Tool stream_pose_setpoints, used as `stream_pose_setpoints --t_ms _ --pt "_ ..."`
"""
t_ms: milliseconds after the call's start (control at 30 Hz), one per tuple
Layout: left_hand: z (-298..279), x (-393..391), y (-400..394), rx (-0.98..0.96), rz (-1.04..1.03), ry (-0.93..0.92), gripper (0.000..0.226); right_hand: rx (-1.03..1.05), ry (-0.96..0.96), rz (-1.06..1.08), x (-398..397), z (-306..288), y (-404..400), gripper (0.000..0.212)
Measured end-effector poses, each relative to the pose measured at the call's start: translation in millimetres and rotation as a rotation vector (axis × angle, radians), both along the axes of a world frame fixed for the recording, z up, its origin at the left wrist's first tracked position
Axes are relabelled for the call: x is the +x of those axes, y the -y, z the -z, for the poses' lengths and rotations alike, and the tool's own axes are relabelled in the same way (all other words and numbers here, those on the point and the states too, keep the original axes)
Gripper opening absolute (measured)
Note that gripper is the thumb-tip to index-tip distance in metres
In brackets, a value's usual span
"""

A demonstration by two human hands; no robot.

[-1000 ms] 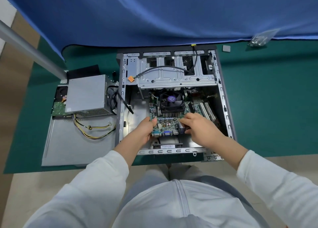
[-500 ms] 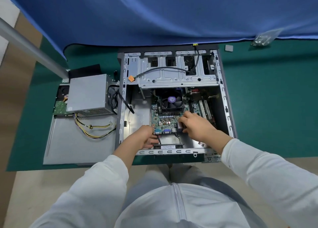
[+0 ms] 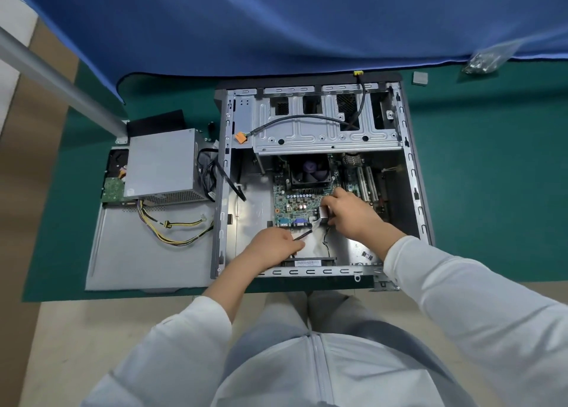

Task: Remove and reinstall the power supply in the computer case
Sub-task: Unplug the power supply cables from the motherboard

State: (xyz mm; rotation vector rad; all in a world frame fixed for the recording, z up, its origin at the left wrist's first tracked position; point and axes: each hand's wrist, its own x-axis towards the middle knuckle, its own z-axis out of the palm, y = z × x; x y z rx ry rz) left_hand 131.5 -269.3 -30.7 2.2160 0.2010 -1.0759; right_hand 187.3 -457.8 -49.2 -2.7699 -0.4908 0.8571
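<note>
Inside computer case (image 3: pixel 408 160) | left hand (image 3: pixel 273 245) curled | right hand (image 3: pixel 353 216) pinching connector (image 3: pixel 323 212)

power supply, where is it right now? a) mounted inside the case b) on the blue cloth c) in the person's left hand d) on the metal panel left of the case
d: the power supply sits on the metal side panel, outside and left of the open case.
</note>
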Motion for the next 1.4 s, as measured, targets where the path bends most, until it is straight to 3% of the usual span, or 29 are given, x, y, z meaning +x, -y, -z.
stream_pose_setpoints --t_ms 167,300,367,433,533,700,833,933,1067,1200,1333,1400 --pt "4.1 -1.1 -2.5 -0.142 -0.314 0.064 0.028 0.106 -0.089 0.163 1.0 1.5 1.7 0.041" --pt "5.2 2.2 -2.5 -0.287 -0.521 0.062 0.022 0.182 0.002 0.427 -11.0 -9.1 2.5 0.020" --pt "5.5 3.0 -3.6 -0.337 -0.584 0.059 0.023 0.152 -0.137 0.479 -19.0 -14.8 -1.6 0.017" --pt "6.0 4.0 -4.8 -0.358 -0.634 0.040 0.022 0.079 -0.318 0.444 -27.1 -16.4 -8.7 0.027" --pt "8.5 6.1 -5.5 -0.328 -0.662 0.048 0.025 0.108 -0.382 0.503 -33.1 -13.0 -16.8 0.033" --pt "10.3 7.0 -10.2 -0.357 -0.719 0.056 0.020 0.257 -0.465 0.611 -33.4 -6.9 -14.4 0.020" --pt "12.2 5.6 -9.3 -0.370 -0.653 0.007 0.011 0.400 -0.489 0.542 -38.7 -11.3 -8.1 0.009" --pt "12.7 7.1 -0.8 -0.348 -0.514 0.001 0.020 0.511 -0.468 0.489 -40.6 -14.4 -7.0 0.016" --pt "10.1 7.2 7.6 -0.340 -0.306 0.058 0.028 0.485 -0.438 0.405 -41.0 -16.1 -11.4 0.020" --pt "7.0 4.4 4.8 -0.289 -0.343 0.163 0.009 0.444 -0.458 0.348 -34.6 -18.1 -11.4 0.007" --pt "-1.3 -8.7 4.6 -0.086 -0.183 0.295 0.012 0.259 -0.066 0.336 -15.4 -16.6 2.2 0.030" --pt "-6.0 -14.4 4.8 0.045 -0.142 0.356 0.018 0.128 -0.005 0.226 -8.2 -12.6 7.2 0.041"
